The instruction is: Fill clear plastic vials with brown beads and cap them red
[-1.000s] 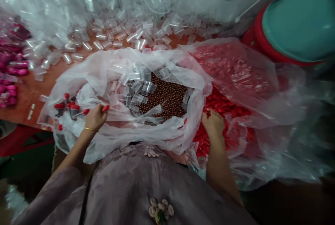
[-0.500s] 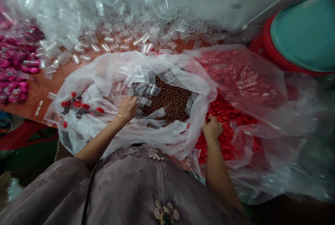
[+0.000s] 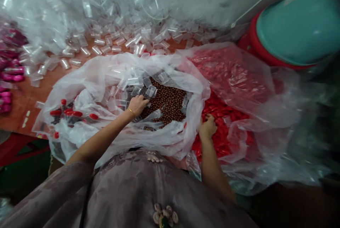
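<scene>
My left hand (image 3: 138, 104), with a gold bracelet at the wrist, reaches into an open white plastic bag. Its fingers are bent downward at the edge of a heap of clear plastic tubes (image 3: 132, 80), beside small round brown beads (image 3: 171, 102). Whatever its fingertips hold is hidden. On the right, my right hand (image 3: 208, 127) is over a pile of glossy red plastic pieces (image 3: 225, 118). Its fingers are curled in, and I cannot make out what is in them. Several dark pieces with red caps (image 3: 77, 113) lie on the bag's left part.
Many loose clear tubes (image 3: 98, 49) spread along the back of the orange table (image 3: 20, 109). Pink items (image 3: 10, 75) are heaped at far left. A teal-topped red container (image 3: 294, 22) stands back right. Clear plastic film (image 3: 281, 107) partly covers the red pile.
My left hand has moved right within the bag, from the clear tubes toward the brown beads. My right hand stays over the red pieces, its fingers slightly shifted. The whole view has shifted.
</scene>
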Demonstrator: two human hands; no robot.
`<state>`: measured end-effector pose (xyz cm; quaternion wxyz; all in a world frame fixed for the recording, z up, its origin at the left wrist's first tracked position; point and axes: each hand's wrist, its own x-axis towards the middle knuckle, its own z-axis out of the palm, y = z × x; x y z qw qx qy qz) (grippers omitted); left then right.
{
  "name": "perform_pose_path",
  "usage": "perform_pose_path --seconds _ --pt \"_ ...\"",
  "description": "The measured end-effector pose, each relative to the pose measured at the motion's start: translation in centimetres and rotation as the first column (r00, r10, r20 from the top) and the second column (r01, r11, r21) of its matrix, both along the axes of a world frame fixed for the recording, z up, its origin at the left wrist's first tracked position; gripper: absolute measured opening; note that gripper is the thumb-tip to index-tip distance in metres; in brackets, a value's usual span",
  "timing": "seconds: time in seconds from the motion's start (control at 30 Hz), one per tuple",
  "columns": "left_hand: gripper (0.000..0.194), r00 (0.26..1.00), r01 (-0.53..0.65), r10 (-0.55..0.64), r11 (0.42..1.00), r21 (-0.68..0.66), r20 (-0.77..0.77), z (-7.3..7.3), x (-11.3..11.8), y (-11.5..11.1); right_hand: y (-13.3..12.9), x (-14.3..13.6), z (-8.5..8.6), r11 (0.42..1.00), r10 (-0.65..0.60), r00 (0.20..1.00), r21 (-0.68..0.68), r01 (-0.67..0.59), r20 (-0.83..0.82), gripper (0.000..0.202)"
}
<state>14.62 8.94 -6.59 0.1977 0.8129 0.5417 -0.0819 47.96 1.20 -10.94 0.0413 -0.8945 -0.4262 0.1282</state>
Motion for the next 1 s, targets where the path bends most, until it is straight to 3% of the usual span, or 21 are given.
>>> perform_pose_path --seconds 0.13,0.2,0.23,0.27,0.33,0.37,0.4,0.47,0.53,0.6,0.7,0.8,0.87,0.9,0.97,1.0 --pt "0.027 0.981 0.096 -0.107 0.993 0.073 0.161 0.8 1.3 -0.3 -0.1 -0.7 2.2 0.983 -0.016 0.995 0.184 -0.003 0.102 0.042" --pt "0.031 0.971 0.117 -0.127 0.991 0.056 0.205 1.4 2.1 -0.7 0.1 -2.4 4.0 0.938 0.086 0.991 0.326 -0.114 0.099 0.042" --pt "0.032 0.962 0.141 -0.142 0.990 0.022 0.232 1.6 2.5 -0.8 0.3 -3.6 4.8 0.901 0.202 0.978 0.382 -0.205 0.049 0.040" --pt "0.032 0.950 0.169 -0.155 0.985 -0.028 0.269 1.7 2.8 -1.0 0.5 -5.2 5.6 0.854 0.339 0.940 0.430 -0.293 -0.033 0.038" --pt "0.029 0.923 0.198 -0.134 0.969 -0.147 0.361 1.8 3.5 -1.5 1.1 -8.4 6.8 0.755 0.611 0.751 0.469 -0.458 -0.250 0.034" --pt "0.027 0.908 0.183 -0.085 0.962 -0.205 0.409 1.7 3.7 -1.8 1.4 -10.0 7.1 0.701 0.703 0.636 0.467 -0.539 -0.320 0.031" --pt "0.027 0.890 0.140 -0.005 0.954 -0.264 0.456 1.6 3.8 -2.2 1.6 -11.3 7.3 0.678 0.732 0.580 0.463 -0.571 -0.357 0.029" --pt "0.033 0.814 0.018 0.219 0.916 -0.400 0.537 1.1 3.8 -3.1 1.7 -13.1 7.1 0.695 0.719 0.555 0.442 -0.567 -0.420 0.023" --pt "0.040 0.685 -0.058 0.437 0.830 -0.555 0.582 0.5 3.4 -4.0 1.6 -13.8 6.4 0.772 0.635 0.574 0.409 -0.486 -0.518 0.019" --pt "0.039 0.581 -0.053 0.580 0.727 -0.684 0.571 -0.1 2.7 -4.7 1.3 -13.7 5.3 0.852 0.521 0.547 0.366 -0.374 -0.655 0.019" --pt "0.040 0.511 -0.069 0.686 0.633 -0.771 0.518 -0.5 1.6 -5.3 1.0 -12.5 3.6 0.949 0.309 0.497 0.298 -0.105 -0.811 0.025" --pt "0.038 0.485 -0.173 0.707 0.655 -0.736 0.515 -0.3 0.5 -4.9 1.1 -10.8 2.7 0.971 0.107 0.525 0.203 0.127 -0.844 0.033" --pt "0.032 0.555 -0.236 0.648 0.724 -0.649 0.522 0.2 0.1 -4.2 1.3 -10.2 2.9 0.983 0.100 0.638 0.174 0.055 -0.763 0.033" --pt "0.030 0.605 -0.251 0.609 0.757 -0.603 0.513 0.5 0.2 -3.8 1.3 -10.2 3.3 0.980 0.165 0.717 0.195 -0.041 -0.677 0.031" --pt "0.025 0.679 -0.234 0.541 0.800 -0.553 0.496 1.2 0.6 -2.8 1.2 -11.0 4.4 0.915 0.397 0.793 0.272 -0.299 -0.463 0.033" --pt "0.023 0.688 -0.204 0.526 0.801 -0.563 0.499 1.4 0.9 -2.4 1.0 -11.6 4.9 0.847 0.526 0.759 0.312 -0.430 -0.384 0.038"
